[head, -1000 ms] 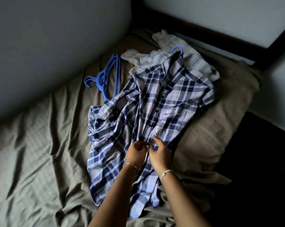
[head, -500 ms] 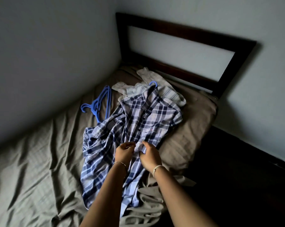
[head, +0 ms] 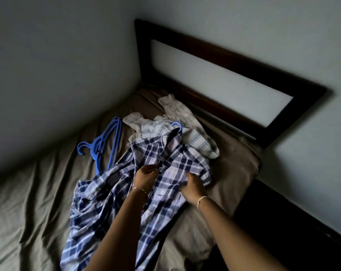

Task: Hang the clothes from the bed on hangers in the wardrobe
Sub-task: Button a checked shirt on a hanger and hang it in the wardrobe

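A blue and white plaid shirt [head: 107, 192] lies spread on the bed, with a blue hanger inside it; only the hanger's hook [head: 177, 126] sticks out at the collar. My left hand [head: 146, 176] grips the shirt's front edge near the chest. My right hand [head: 194, 185] holds the fabric on the shirt's right side. Under the collar lies a pale striped shirt [head: 197, 141] with another light garment [head: 175, 106] behind it. Several spare blue hangers [head: 105, 145] lie on the sheet to the left.
The bed has a grey-brown sheet [head: 32, 202] and a pillow [head: 234, 173] beneath the clothes. A dark wooden headboard [head: 244, 63] stands against the wall at the back. A wall runs close along the bed's left side. Dark floor lies to the right.
Both hands moved up the plaid shirt from its lower front to the chest and spread apart. The view tilted up, showing the headboard.
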The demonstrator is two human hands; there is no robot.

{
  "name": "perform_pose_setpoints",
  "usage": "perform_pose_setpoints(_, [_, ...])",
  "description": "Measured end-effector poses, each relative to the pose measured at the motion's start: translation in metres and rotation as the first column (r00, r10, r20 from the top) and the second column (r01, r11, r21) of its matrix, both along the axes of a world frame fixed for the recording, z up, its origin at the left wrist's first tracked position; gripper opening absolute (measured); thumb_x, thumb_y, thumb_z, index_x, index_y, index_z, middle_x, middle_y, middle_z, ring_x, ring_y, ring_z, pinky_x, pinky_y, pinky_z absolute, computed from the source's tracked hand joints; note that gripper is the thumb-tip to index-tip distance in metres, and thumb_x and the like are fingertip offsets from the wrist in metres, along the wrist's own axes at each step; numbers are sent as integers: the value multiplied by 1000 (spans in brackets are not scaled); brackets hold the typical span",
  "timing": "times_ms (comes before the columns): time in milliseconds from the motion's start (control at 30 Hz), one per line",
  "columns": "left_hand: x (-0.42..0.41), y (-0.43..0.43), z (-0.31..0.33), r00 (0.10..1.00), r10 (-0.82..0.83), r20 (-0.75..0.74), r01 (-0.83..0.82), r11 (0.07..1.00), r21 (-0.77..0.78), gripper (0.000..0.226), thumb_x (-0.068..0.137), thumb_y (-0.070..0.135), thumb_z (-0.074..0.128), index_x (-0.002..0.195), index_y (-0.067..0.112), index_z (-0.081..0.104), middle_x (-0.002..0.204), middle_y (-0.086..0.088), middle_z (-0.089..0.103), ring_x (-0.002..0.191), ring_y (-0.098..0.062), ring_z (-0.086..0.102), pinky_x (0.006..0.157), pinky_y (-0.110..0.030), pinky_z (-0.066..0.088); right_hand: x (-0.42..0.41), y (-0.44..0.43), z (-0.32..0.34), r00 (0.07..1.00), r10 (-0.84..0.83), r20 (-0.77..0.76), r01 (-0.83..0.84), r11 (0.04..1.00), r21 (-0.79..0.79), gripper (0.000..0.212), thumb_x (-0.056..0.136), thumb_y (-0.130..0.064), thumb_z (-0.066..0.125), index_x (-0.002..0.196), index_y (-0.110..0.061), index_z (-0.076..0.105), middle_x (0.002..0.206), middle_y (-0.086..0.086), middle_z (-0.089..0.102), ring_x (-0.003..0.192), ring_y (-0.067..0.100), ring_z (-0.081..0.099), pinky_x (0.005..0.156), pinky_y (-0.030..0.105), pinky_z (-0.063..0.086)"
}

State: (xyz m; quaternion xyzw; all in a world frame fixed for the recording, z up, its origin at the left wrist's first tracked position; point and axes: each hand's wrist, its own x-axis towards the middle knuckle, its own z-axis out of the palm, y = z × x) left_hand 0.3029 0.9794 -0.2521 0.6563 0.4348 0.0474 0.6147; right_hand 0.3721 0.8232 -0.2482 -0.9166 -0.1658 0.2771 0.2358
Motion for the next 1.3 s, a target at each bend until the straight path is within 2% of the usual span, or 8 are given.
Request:
perform_pose_setpoints(133, [74,12,-12,999,-22,-30,24,999,35,39,74,22,71,109,4,69,94,-11,69,88,-19,62,85,-32,50,78,10,-15,998,31,47,-29,999,-46,49,90,-13,55,137,-3,46,140,16,49,132,30,42,108,30,28])
perform_pose_setpoints(200, [100,17,-21,998,-32,-53,34,998,45,45,68,26,69,108,6,70,96,-14,70,89,-18,62,91,-40,52,109,14,-29,997,50,64,-47,998,-46,51,87,-8,53,136,-2,46,141,16,47,132,30,42,109,30,28])
perform_pose_setpoints(333, [130,23,-38,998,1,-69,0,1000,22,28,61,32,63,84,19,70,82,-14,66,79,-19,60,84,-49,54,148,23,-55,992,122,39,-117,988,-101,60,89,-10,53,146,-4,34,150,15,35,140,29,31,115,32,23])
perform_pose_setpoints(500, [147,30,-50,992,-22,-123,22,1000,0,17,84,6,65,100,9,70,87,-9,67,70,-18,59,78,-34,51,167,35,-87,978,204,32,-194,961,-199,65,92,-20,56,149,-14,25,150,10,34,139,30,31,112,42,29])
perform_pose_setpoints(667, [146,37,-69,990,41,-132,-46,998,-36,18,81,0,66,92,14,69,88,-10,69,81,-23,63,87,-42,53,174,47,-107,984,169,64,-152,967,-207,56,89,-28,64,137,-14,37,141,11,44,128,32,46,103,46,41])
perform_pose_setpoints(833, [137,40,-64,994,52,-98,-56,998,-39,15,83,5,68,96,13,68,88,-7,67,80,-17,61,83,-30,50,171,48,-105,978,208,30,-199,963,-184,45,89,-22,64,127,-8,46,130,14,55,121,33,52,95,39,44])
perform_pose_setpoints(1100, [106,47,-49,996,46,-77,-48,999,-22,23,85,10,68,109,7,67,90,-4,67,64,-7,55,49,-14,39,142,46,-97,982,189,19,-183,969,-165,33,91,-15,52,123,-6,54,127,17,57,118,36,54,98,43,45])
perform_pose_setpoints(1300, [89,46,-85,994,16,-110,-13,1000,24,22,83,9,70,106,8,68,86,-4,67,66,-8,57,59,-19,44,139,45,-133,987,153,-44,-159,967,-197,65,90,-32,62,141,-5,32,141,18,45,130,34,44,105,40,38])
